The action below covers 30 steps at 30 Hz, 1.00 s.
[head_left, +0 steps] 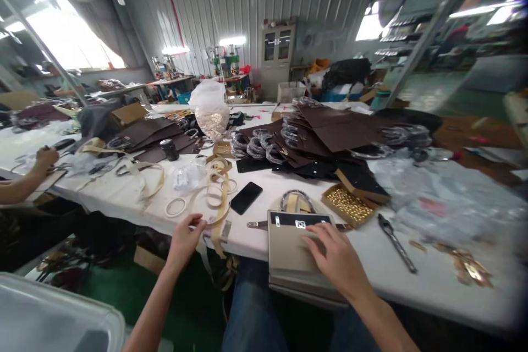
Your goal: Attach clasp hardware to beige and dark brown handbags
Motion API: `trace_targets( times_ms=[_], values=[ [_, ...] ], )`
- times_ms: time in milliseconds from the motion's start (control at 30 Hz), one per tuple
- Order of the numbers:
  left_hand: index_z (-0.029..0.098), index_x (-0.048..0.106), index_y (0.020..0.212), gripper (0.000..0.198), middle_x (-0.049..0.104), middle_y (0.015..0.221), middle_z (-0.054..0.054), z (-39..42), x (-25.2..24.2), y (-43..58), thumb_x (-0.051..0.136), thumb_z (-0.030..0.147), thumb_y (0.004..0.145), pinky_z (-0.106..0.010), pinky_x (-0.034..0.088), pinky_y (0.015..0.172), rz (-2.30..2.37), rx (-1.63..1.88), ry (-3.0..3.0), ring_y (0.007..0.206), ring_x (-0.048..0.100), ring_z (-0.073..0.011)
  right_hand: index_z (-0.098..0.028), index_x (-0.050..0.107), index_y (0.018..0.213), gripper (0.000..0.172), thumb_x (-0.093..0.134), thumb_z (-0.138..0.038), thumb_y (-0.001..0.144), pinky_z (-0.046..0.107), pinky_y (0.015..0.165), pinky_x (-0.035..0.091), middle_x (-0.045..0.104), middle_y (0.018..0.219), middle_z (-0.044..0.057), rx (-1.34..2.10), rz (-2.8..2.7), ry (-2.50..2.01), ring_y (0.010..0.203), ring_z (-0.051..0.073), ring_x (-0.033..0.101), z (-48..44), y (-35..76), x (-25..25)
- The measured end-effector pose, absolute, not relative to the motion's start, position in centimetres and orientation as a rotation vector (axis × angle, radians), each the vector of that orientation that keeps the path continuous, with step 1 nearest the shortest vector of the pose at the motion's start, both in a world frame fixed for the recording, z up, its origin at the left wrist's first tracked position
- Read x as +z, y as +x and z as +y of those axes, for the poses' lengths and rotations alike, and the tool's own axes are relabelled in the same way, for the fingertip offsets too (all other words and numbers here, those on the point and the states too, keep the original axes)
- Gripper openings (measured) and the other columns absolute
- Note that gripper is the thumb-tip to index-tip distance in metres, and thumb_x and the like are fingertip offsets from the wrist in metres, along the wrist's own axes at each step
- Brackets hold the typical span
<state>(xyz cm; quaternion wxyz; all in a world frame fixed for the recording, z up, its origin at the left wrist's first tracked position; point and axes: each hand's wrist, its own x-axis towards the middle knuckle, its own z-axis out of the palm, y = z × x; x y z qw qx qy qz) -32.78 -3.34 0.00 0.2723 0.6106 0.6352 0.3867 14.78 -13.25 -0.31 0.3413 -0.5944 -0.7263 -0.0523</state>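
Observation:
My left hand [187, 236] is at the table edge, thumb and fingers pinched on the end of a beige tape strip [220, 220]. The strip curls up from the fingertips beside other tape lengths. On the right, my right hand [336, 256] rests on a beige bag [286, 245], fingers stretched and thumb apart. Its fingertips lie near a small silver metal fitting [300, 224] on the dark band along the bag's top. The bag sits at the table's front edge over my lap, its round wrapped handle [297, 196] standing behind it.
A black phone [246, 198] and a tape roll [175, 207] lie between my hands. Right of the bag are a box of gold studs [348, 203] and a dark metal tool [396, 243]. Dark brown panels [330, 126] are piled behind. At far left, another person's hand [46, 158] shows.

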Motion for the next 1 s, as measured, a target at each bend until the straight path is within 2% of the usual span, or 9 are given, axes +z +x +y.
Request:
trace_targets(
  times_ms=[200, 300, 433, 500, 600, 700, 800, 933, 1000],
  values=[
    [0.026, 0.082, 0.125, 0.034, 0.076, 0.138, -0.013, -2.0, 0.9, -29.2, 0.079, 0.025, 0.091, -0.056, 0.049, 0.119, 1.667, 0.778, 2.133, 0.136, 0.067, -0.0368, -0.035, 0.077, 0.124, 0.022, 0.068, -0.045, 0.106, 0.049, 0.084, 0.065, 0.078, 0.125, 0.010, -0.128, -1.946, -1.495, 0.104, 0.034, 0.080, -12.3, 12.1, 0.6],
    [0.028, 0.079, 0.129, 0.040, 0.069, 0.148, -0.014, -1.8, 1.4, -27.8, 0.079, 0.020, 0.090, -0.057, 0.043, 0.121, 1.705, 0.652, 2.280, 0.143, 0.059, -0.0379, -0.035, 0.077, 0.126, 0.024, 0.065, -0.046, 0.109, 0.049, 0.084, 0.065, 0.078, 0.127, 0.010, 0.002, -1.963, -1.488, 0.102, 0.034, 0.080, -12.0, 10.2, 1.6],
    [0.025, 0.078, 0.125, 0.033, 0.067, 0.148, -0.014, -1.9, 2.2, -27.8, 0.073, 0.017, 0.094, -0.054, 0.040, 0.121, 1.709, 0.585, 2.352, 0.142, 0.057, -0.0368, -0.031, 0.078, 0.121, 0.026, 0.061, -0.048, 0.111, 0.045, 0.086, 0.063, 0.080, 0.118, 0.009, 0.244, -1.928, -1.499, 0.095, 0.031, 0.079, -8.1, 4.9, 3.9],
    [0.026, 0.079, 0.124, 0.031, 0.068, 0.148, -0.014, -2.2, 2.6, -28.2, 0.071, 0.018, 0.096, -0.054, 0.041, 0.119, 1.709, 0.662, 2.339, 0.142, 0.058, -0.0366, -0.025, 0.080, 0.118, 0.027, 0.065, -0.045, 0.108, 0.043, 0.095, 0.060, 0.081, 0.114, 0.010, 0.321, -1.888, -1.518, 0.101, 0.031, 0.078, -4.2, 1.2, 5.1],
    [0.030, 0.079, 0.123, 0.027, 0.069, 0.149, -0.012, -3.4, 3.0, -29.1, 0.070, 0.024, 0.099, -0.056, 0.045, 0.116, 1.727, 0.867, 2.277, 0.143, 0.059, -0.0366, -0.018, 0.079, 0.127, 0.031, 0.073, -0.035, 0.101, 0.038, 0.103, 0.054, 0.079, 0.128, 0.017, 0.427, -1.855, -1.698, 0.119, 0.032, 0.074, 2.3, -4.1, 6.9],
    [0.032, 0.080, 0.117, 0.020, 0.072, 0.146, -0.010, -5.4, 3.4, -30.4, 0.066, 0.031, 0.102, -0.060, 0.045, 0.117, 1.767, 1.047, 2.195, 0.142, 0.061, -0.0379, -0.013, 0.079, 0.122, 0.033, 0.081, -0.027, 0.092, 0.036, 0.095, 0.053, 0.080, 0.127, 0.022, 0.546, -1.810, -1.822, 0.120, 0.036, 0.074, 7.3, -7.5, 8.2],
    [0.035, 0.081, 0.112, 0.020, 0.075, 0.141, -0.009, -7.6, 3.7, -32.3, 0.064, 0.038, 0.104, -0.064, 0.045, 0.119, 1.779, 1.152, 2.119, 0.141, 0.063, -0.0396, -0.014, 0.080, 0.112, 0.029, 0.084, -0.018, 0.083, 0.033, 0.086, 0.052, 0.083, 0.114, 0.019, 0.599, -1.741, -1.810, 0.110, 0.035, 0.077, 9.5, -9.2, 8.7],
    [0.036, 0.082, 0.109, 0.020, 0.078, 0.133, -0.009, -9.7, 3.7, -34.9, 0.067, 0.048, 0.103, -0.060, 0.050, 0.119, 1.723, 1.322, 1.972, 0.133, 0.069, -0.0386, -0.017, 0.072, 0.143, 0.043, 0.065, -0.023, 0.101, 0.031, 0.092, 0.053, 0.081, 0.126, 0.015, 0.545, -1.542, -1.799, 0.115, 0.029, 0.075, 8.6, -9.2, 7.7],
    [0.032, 0.082, 0.112, 0.027, 0.079, 0.131, -0.010, -9.8, 4.1, -35.3, 0.071, 0.053, 0.102, -0.056, 0.053, 0.116, 1.682, 1.405, 1.837, 0.128, 0.071, -0.0371, -0.015, 0.071, 0.144, 0.042, 0.057, -0.034, 0.109, 0.031, 0.092, 0.055, 0.081, 0.126, 0.015, 0.540, -1.381, -1.672, 0.110, 0.027, 0.075, 6.1, -8.7, 6.6]
  ],
)
